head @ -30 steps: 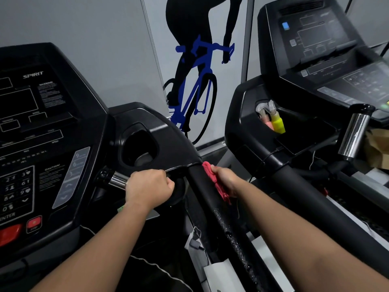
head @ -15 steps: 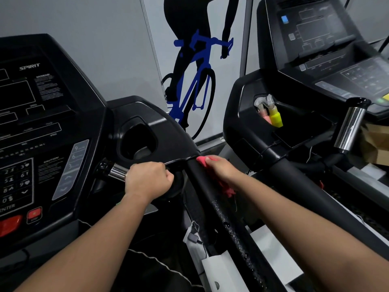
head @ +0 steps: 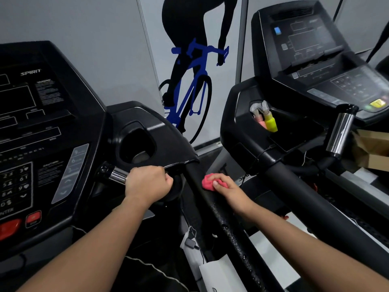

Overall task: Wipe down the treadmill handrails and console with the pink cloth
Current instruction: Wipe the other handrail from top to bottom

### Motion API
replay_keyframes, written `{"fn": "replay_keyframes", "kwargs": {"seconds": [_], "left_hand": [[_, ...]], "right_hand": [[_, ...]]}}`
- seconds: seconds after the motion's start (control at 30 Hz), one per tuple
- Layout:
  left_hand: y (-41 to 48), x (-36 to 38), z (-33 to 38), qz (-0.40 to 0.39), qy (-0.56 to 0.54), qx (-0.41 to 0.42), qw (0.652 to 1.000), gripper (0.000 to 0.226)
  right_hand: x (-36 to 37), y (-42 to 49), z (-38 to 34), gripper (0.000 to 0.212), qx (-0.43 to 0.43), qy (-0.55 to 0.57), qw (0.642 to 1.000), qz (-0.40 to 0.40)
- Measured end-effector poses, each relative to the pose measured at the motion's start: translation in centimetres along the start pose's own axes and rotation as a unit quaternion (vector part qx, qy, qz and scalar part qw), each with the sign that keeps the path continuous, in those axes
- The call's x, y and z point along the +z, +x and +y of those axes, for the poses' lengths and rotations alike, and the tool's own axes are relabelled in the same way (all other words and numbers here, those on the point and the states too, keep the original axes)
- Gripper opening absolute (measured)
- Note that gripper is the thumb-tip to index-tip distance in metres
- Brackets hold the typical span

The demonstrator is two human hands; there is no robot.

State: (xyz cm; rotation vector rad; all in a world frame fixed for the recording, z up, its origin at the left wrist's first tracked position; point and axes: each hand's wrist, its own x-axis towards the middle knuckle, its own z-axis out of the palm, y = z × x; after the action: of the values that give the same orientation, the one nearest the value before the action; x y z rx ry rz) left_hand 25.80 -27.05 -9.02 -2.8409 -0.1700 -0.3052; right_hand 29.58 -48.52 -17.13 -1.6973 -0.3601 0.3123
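Observation:
The pink cloth (head: 208, 181) is bunched against the top of the black right handrail (head: 226, 224) of the near treadmill, just below the console corner. My right hand (head: 225, 189) grips the cloth and presses it on the rail. Water droplets speckle the rail below the hand. My left hand (head: 148, 183) is curled round the chrome pulse grip (head: 114, 174) under the console. The console (head: 42, 131) with its keypad and red stop button fills the left side.
A second treadmill stands to the right, its thick black handrail (head: 311, 205) running parallel and close. Its tray holds a yellow spray bottle (head: 270, 121) and a pink one. A chrome grip (head: 339, 133) and a cardboard box (head: 372, 150) sit further right. A cup holder (head: 136, 146) is above my left hand.
My right hand has shifted with the cloth from the rail's side round onto its upper face. The left hand has stayed on the chrome grip.

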Motion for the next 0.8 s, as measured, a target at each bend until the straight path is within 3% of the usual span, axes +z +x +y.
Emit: {"fn": "replay_keyframes", "kwargs": {"seconds": [0.1, 0.23, 0.33, 0.4, 0.47, 0.6, 0.73, 0.8], "left_hand": [[0.1, 0.0, -0.1, -0.005, 0.006, 0.003, 1.0, 0.033], [0.1, 0.1, 0.1, -0.007, 0.004, 0.001, 1.0, 0.033], [0.1, 0.2, 0.0, -0.007, 0.002, -0.001, 1.0, 0.033], [0.1, 0.2, 0.0, -0.007, 0.001, 0.002, 1.0, 0.033], [0.0, 0.2, 0.1, -0.005, 0.002, 0.003, 1.0, 0.034], [0.1, 0.3, 0.0, -0.005, 0.003, 0.001, 1.0, 0.034], [0.1, 0.3, 0.0, -0.005, 0.001, 0.004, 1.0, 0.033], [0.0, 0.3, 0.0, -0.002, 0.004, 0.005, 1.0, 0.032]], "right_hand": [[0.4, 0.8, 0.7, 0.011, 0.051, -0.023, 0.998, 0.013], [1.6, 0.9, -0.6, 0.031, -0.028, -0.162, 0.986, 0.025], [2.4, 1.2, -2.1, 0.018, -0.058, -0.323, 0.944, -0.032], [2.8, 2.2, -2.8, 0.012, -0.053, -0.369, 0.926, -0.049], [2.7, 3.8, -3.1, 0.012, -0.055, -0.337, 0.939, -0.047], [1.6, 5.9, -2.8, 0.011, 0.017, -0.169, 0.984, -0.049], [0.7, 5.2, -1.3, 0.016, 0.047, -0.032, 0.998, -0.032], [0.4, 4.2, -0.5, 0.021, 0.05, -0.027, 0.998, -0.023]]}}
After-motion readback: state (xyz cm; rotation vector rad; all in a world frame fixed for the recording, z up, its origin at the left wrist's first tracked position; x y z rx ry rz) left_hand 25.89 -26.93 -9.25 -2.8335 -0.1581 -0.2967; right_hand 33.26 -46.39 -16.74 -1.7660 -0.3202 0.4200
